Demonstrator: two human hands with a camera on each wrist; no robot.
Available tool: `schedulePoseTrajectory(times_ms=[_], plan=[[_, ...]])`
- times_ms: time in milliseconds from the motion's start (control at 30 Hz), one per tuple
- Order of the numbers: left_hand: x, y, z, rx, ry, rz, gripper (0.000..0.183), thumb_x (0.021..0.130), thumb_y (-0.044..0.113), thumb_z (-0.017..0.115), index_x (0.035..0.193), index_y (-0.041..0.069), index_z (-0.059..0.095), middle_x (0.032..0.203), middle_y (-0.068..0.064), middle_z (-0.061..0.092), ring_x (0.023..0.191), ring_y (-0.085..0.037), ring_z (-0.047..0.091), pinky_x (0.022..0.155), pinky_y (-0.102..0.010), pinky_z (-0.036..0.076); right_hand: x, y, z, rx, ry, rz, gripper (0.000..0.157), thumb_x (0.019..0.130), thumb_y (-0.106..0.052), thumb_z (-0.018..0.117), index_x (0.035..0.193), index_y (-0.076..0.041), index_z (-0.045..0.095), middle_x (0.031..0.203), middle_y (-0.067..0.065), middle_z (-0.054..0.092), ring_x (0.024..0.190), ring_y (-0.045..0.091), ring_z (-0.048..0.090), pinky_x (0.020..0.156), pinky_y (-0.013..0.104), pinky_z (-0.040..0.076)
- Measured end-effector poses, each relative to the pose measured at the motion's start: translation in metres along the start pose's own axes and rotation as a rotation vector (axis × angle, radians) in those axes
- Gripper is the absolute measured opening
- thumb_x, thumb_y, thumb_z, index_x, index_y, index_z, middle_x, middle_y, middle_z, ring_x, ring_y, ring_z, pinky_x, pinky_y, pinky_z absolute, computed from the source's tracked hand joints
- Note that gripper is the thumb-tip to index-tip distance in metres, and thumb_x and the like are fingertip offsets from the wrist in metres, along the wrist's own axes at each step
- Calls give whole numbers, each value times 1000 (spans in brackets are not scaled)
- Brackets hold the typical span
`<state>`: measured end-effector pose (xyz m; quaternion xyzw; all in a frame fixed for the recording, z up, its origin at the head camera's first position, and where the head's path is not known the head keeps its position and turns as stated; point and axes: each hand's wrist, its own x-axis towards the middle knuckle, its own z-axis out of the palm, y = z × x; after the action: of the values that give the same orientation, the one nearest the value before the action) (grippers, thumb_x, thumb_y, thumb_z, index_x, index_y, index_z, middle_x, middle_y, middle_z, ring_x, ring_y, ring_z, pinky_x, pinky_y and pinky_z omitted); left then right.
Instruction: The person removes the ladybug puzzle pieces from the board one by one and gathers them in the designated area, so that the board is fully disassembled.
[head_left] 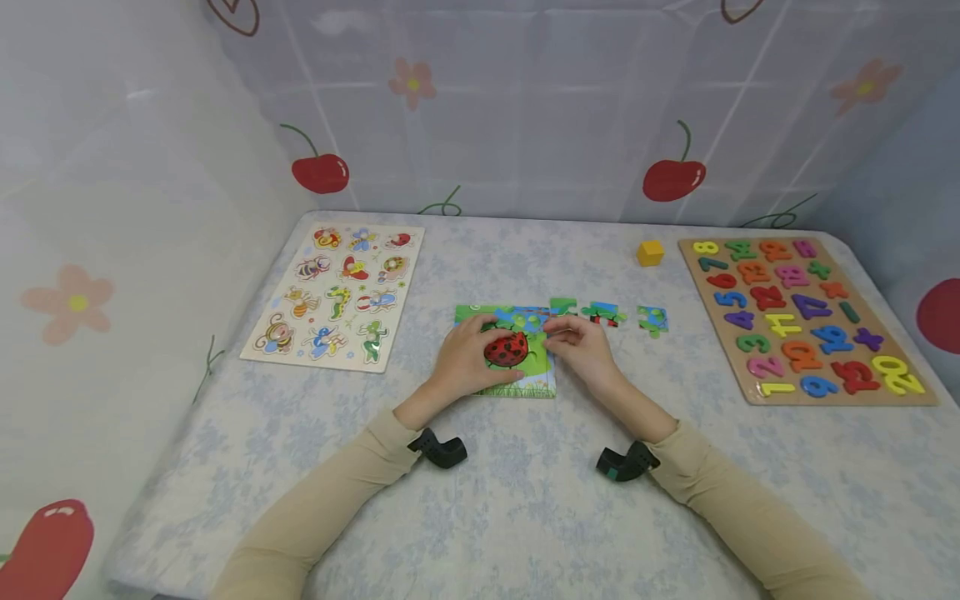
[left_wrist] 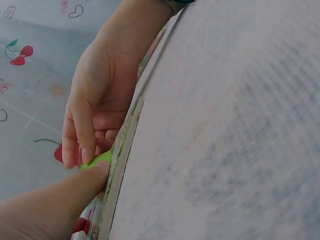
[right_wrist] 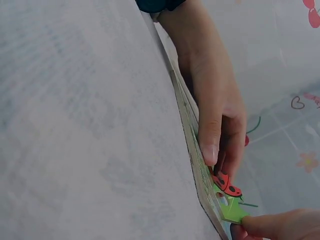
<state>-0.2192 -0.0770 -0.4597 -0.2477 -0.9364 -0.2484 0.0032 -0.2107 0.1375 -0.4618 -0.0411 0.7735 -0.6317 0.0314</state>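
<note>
A ladybug jigsaw puzzle lies on the table between the hands. My left hand rests at its left side, thumb and fingers spread around the red ladybug. At the right edge my right hand pinches a green puzzle piece with thumb and fingers. From the right wrist view, this piece tilts up from the board, with red, black-spotted ladybug print near the left fingers. The right thumb is on its end. Fingertips partly hide the green piece in the left wrist view.
Loose puzzle pieces lie right of and behind the puzzle. An insect picture board is at left, a number board at right. A yellow cube sits near the back edge. Patterned curtains surround the table.
</note>
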Motion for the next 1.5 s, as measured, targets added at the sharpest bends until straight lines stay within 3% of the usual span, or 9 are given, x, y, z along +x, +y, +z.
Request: schedulePoseTrajectory(times_ms=[233,533,700,933,1133,1267,1500], plan=[[2,0,1,55,4,30,70,71,58,75,129,22,61,143,-9,46,131,-30,45,104,-53,40,-1,-2,-2,24,17,25,25,89,1,61,112,9,60,118,20,57,82,-2,59,71,14,51],[2,0,3,27,14,32,68,71,57,76,128,22,62,142,-9,47,131,-30,45,106,-53,38,-1,-5,-10,29,95,126,30,89,-3,62,117,8,60,113,13,61,86,1,61,72,15,52],[3,0,6,11,12,40,66,71,57,76,126,23,62,142,-9,47,131,-27,44,107,-53,35,-6,-6,-31,-8,137,162,31,90,-5,62,118,7,59,112,6,61,85,-1,60,70,16,50],[4,-3,7,7,8,42,64,73,56,75,127,25,62,143,-8,46,132,-27,43,107,-54,34,-31,-4,-81,-69,218,161,33,90,-8,63,118,8,57,89,-22,59,77,-8,58,66,13,50],[2,-8,6,-7,21,46,63,73,55,75,127,24,62,142,-8,47,131,-27,44,107,-54,34,-51,5,-119,-53,291,220,19,91,-10,62,109,-6,62,82,-26,61,73,-9,57,62,13,49],[1,-9,4,-5,25,36,62,73,53,75,126,24,62,141,-8,47,130,-27,44,107,-54,35,-58,9,-131,-119,310,270,24,92,-16,62,114,-7,60,82,-27,59,72,-8,57,61,13,49],[2,-12,-4,-9,-7,51,62,75,53,74,128,22,60,141,-10,48,128,-28,47,106,-55,36,-60,14,-136,-146,346,179,27,91,-7,61,115,5,58,77,-28,60,67,-8,55,57,13,48]])
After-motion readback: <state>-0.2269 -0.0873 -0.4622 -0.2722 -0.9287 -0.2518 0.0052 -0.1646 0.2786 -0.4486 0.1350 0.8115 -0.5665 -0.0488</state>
